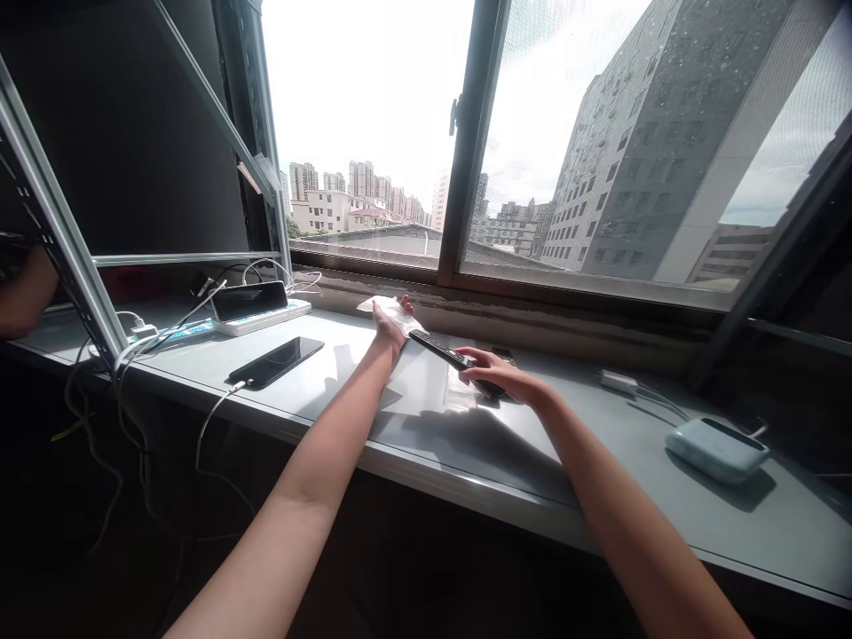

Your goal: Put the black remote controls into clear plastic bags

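My left hand [387, 333] is closed around a thin whitish plastic bag [400, 313], held just above the table near the window sill. In my right hand [499, 373] is a long black remote control [436, 347] with buttons on its upper face. The remote's far end points at the bag and meets its edge; whether it is inside cannot be made out. Below the right hand, a clear plastic sleeve [459, 392] lies flat on the table. A dark flat object [506, 356] shows partly behind that hand.
On the light table [413, 444], a black phone [276, 362] lies plugged into a white cable. Another phone [249, 302] leans by a white power strip [266, 319]. A pale blue device [717, 450] and white plug [619, 382] sit right. A metal frame [59, 213] and another person's arm [30, 293] are left.
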`<action>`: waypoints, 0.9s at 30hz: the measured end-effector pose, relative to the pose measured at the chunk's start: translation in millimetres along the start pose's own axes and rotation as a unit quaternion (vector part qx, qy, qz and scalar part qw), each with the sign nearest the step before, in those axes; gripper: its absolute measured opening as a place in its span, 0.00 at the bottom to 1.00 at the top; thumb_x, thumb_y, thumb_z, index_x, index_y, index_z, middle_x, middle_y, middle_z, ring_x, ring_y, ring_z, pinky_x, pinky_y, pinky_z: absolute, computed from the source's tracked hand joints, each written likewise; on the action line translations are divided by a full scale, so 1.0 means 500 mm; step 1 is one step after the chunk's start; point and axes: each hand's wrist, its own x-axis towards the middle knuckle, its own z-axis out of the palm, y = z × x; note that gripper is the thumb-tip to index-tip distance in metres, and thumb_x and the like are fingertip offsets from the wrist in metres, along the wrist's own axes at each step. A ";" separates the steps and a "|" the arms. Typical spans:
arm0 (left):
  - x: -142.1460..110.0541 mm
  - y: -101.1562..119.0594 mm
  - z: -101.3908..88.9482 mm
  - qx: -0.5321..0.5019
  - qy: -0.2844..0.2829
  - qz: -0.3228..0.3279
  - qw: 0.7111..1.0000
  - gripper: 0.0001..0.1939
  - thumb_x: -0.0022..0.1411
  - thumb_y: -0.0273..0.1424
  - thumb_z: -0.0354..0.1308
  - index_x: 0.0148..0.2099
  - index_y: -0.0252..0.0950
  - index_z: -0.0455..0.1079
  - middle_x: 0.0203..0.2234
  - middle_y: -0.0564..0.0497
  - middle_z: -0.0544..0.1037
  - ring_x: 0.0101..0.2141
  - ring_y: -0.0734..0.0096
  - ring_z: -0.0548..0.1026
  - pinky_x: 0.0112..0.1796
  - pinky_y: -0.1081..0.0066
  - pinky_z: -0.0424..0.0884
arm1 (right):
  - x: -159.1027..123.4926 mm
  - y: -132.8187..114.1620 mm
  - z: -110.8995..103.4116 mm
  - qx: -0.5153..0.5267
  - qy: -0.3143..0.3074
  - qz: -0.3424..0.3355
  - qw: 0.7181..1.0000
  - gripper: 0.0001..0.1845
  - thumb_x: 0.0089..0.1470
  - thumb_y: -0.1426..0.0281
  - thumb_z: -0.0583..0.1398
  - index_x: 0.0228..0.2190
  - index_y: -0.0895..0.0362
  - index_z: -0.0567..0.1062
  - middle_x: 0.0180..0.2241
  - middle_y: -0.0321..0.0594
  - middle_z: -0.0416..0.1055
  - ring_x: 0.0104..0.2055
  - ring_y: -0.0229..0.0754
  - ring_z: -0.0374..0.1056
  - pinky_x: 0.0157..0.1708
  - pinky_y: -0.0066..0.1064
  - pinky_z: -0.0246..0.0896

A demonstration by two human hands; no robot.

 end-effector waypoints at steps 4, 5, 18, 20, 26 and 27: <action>-0.005 0.006 0.002 0.001 0.004 0.000 1.000 0.26 0.72 0.49 0.34 0.43 0.37 0.66 0.27 0.50 0.73 0.22 0.70 0.69 0.28 0.72 0.68 | 0.001 0.003 -0.003 -0.008 -0.006 0.009 1.000 0.37 0.45 0.62 0.66 0.57 0.56 0.69 0.21 0.29 0.66 0.19 0.32 0.56 0.20 0.26 0.48; -0.005 0.006 0.002 0.000 0.005 -0.001 1.000 0.25 0.72 0.49 0.34 0.42 0.38 0.65 0.27 0.50 0.73 0.22 0.70 0.69 0.28 0.71 0.68 | 0.001 0.003 -0.004 -0.010 -0.006 0.011 1.000 0.37 0.45 0.62 0.67 0.57 0.56 0.69 0.21 0.29 0.66 0.19 0.32 0.56 0.20 0.26 0.48; -0.010 -0.025 0.017 0.037 -0.011 -0.032 0.999 0.23 0.72 0.48 0.41 0.42 0.35 0.67 0.27 0.48 0.75 0.23 0.71 0.70 0.30 0.72 0.68 | 0.003 0.001 0.003 0.000 0.056 0.015 0.998 0.37 0.48 0.62 0.67 0.58 0.57 0.67 0.24 0.30 0.69 0.21 0.33 0.57 0.21 0.26 0.51; -0.016 -0.033 0.023 0.047 -0.019 -0.045 0.998 0.22 0.72 0.47 0.41 0.44 0.35 0.67 0.26 0.48 0.75 0.22 0.72 0.70 0.29 0.72 0.68 | 0.007 0.004 0.003 0.003 0.067 0.017 0.998 0.36 0.48 0.62 0.67 0.58 0.57 0.66 0.26 0.31 0.70 0.21 0.33 0.57 0.21 0.26 0.52; -0.035 -0.066 0.027 0.093 -0.053 -0.073 0.992 0.22 0.71 0.48 0.44 0.48 0.36 0.68 0.27 0.48 0.75 0.21 0.71 0.71 0.28 0.71 0.70 | 0.013 0.009 0.003 0.014 0.073 0.008 0.997 0.34 0.50 0.63 0.67 0.57 0.54 0.66 0.28 0.32 0.71 0.21 0.33 0.59 0.20 0.25 0.54; -0.040 -0.073 0.026 0.104 -0.062 -0.078 0.990 0.21 0.71 0.48 0.45 0.49 0.36 0.68 0.27 0.48 0.76 0.21 0.70 0.72 0.28 0.70 0.71 | 0.014 0.011 0.003 0.016 0.077 0.006 0.997 0.34 0.50 0.63 0.67 0.57 0.54 0.66 0.28 0.32 0.71 0.21 0.33 0.59 0.20 0.25 0.54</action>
